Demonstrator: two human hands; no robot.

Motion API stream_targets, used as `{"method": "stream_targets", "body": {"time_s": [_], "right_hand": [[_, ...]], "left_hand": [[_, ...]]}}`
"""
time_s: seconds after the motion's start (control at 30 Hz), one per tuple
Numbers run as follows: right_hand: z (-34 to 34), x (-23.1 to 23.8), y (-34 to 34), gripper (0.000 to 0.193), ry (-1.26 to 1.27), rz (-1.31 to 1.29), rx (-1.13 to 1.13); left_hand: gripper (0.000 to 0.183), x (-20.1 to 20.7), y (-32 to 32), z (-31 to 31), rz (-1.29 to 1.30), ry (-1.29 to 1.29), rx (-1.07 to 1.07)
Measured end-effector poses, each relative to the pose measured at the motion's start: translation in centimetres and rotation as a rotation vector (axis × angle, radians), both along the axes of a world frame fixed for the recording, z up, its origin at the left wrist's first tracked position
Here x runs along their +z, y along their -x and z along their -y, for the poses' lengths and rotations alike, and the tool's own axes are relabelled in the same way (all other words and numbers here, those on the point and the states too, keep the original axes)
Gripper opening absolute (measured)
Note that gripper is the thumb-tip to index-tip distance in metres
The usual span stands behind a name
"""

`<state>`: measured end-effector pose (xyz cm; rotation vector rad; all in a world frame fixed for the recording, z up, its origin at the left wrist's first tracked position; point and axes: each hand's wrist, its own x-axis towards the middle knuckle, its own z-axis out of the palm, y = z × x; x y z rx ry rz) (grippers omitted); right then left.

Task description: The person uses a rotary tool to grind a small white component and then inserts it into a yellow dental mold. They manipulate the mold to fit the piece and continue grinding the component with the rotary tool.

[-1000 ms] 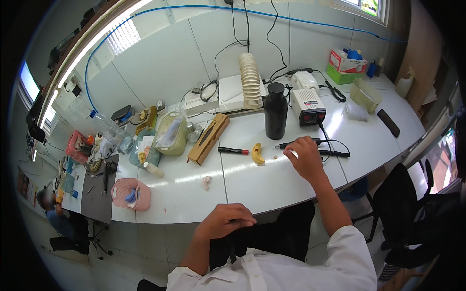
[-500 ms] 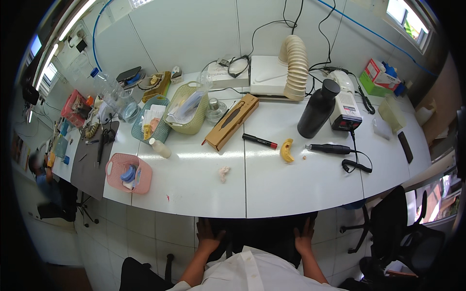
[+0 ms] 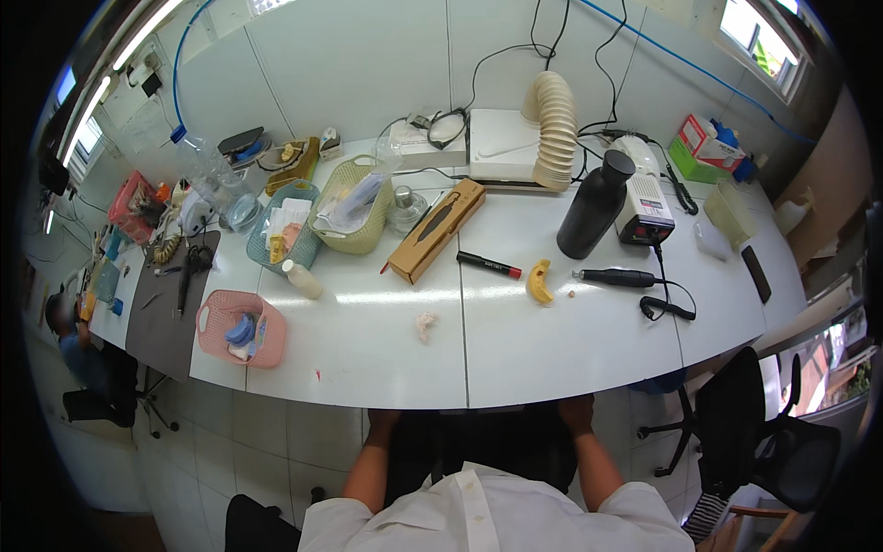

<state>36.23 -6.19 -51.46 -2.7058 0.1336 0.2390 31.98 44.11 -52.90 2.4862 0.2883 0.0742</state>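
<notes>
My left hand (image 3: 382, 420) and my right hand (image 3: 577, 416) reach under the table's front edge beside my dark-clad thighs. The tabletop hides the fingers of both, so what they touch cannot be made out. On the white table (image 3: 386, 377) above them, a small pale pink crumpled lump (image 3: 426, 325) lies near the middle. A yellow dental-arch-shaped piece (image 3: 540, 282) rests farther right, with a tiny brown crumb (image 3: 571, 294) beside it. Next to these are a black marker (image 3: 488, 265) with a red end and a black rotary handpiece (image 3: 618, 277) on a coiled cord.
A pink basket (image 3: 213, 322), a green basket (image 3: 354, 241), a teal basket (image 3: 303, 258) and a small white bottle (image 3: 302, 279) stand left. Behind are a cardboard box (image 3: 437, 230), a black bottle (image 3: 596, 207) and a ribbed hose (image 3: 555, 133). Another person (image 3: 78, 354) sits far left.
Both hands have slid forward from the thighs to under the table edge, hiding their fingers. My torso has come closer to the table and the view has shifted slightly. Things on the table stay put.
</notes>
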Motion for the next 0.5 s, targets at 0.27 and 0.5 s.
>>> {"method": "stream_targets", "body": {"time_s": [0.27, 0.5], "right_hand": [[-5.9, 14.9, 14.2, 0.095, -0.179, -0.129, -0.179], [-5.5, 13.9, 7.1, 0.103, -0.122, -0.159, -0.195]], "left_hand": [[0.090, 15.1, 12.0, 8.8, -0.229, -0.107, 0.130], [0.071, 2.0, 5.4, 1.8, -0.129, -0.264, -0.257]]}}
